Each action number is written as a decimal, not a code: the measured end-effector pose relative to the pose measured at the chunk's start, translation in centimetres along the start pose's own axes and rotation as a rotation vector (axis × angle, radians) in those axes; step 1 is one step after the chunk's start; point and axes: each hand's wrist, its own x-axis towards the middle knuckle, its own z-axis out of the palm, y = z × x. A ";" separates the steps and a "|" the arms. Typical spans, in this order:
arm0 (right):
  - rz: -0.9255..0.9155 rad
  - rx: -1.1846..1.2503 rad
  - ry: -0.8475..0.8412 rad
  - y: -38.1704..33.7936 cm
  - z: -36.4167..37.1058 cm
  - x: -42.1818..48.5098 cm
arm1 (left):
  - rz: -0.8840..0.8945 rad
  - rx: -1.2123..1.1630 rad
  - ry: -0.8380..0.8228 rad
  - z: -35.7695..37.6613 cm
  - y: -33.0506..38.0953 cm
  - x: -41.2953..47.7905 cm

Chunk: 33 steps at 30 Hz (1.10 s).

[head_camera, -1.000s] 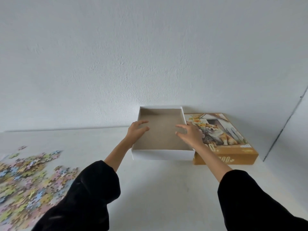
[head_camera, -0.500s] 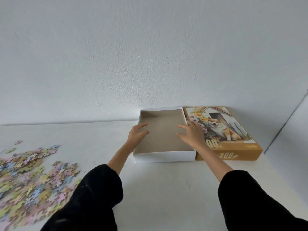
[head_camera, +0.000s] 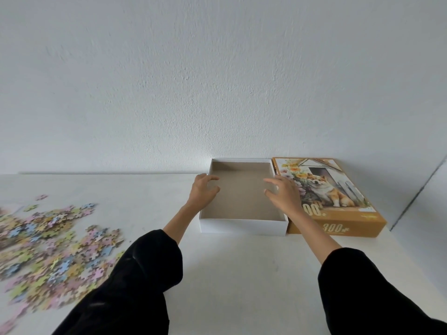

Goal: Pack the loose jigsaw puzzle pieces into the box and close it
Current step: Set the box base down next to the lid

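Two spread hands (head_camera: 202, 192) (head_camera: 284, 193), box (head_camera: 242, 226) between

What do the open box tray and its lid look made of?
Tray: apparently cardboard, matte white outside, raw grey-brown board inside. Lid: likely the same board, wrapped in printed paper with a dog picture and orange sides; no glare shows, so its sheen is unclear.

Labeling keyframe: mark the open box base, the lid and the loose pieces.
box base (head_camera: 242, 225), head view, white front wall.
lid (head_camera: 338, 189), head view, printed dog picture on top.
loose pieces (head_camera: 55, 252), head view, middle of the pile at left.
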 end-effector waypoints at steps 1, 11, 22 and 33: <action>-0.004 0.031 0.006 -0.2 -0.2 -0.1 | 0.018 0.012 0.013 -0.3 0.2 -0.1; -0.072 0.173 0.033 -3.9 -2.7 -0.9 | 0.115 0.045 0.047 -3.3 3.0 -2.7; -0.193 0.269 0.047 -9.4 -4.4 -2.9 | 0.186 0.077 0.127 -8.2 4.9 -6.5; -0.281 0.337 -0.097 -15.7 -1.6 -5.8 | 0.068 0.110 0.275 -13.6 1.8 -12.5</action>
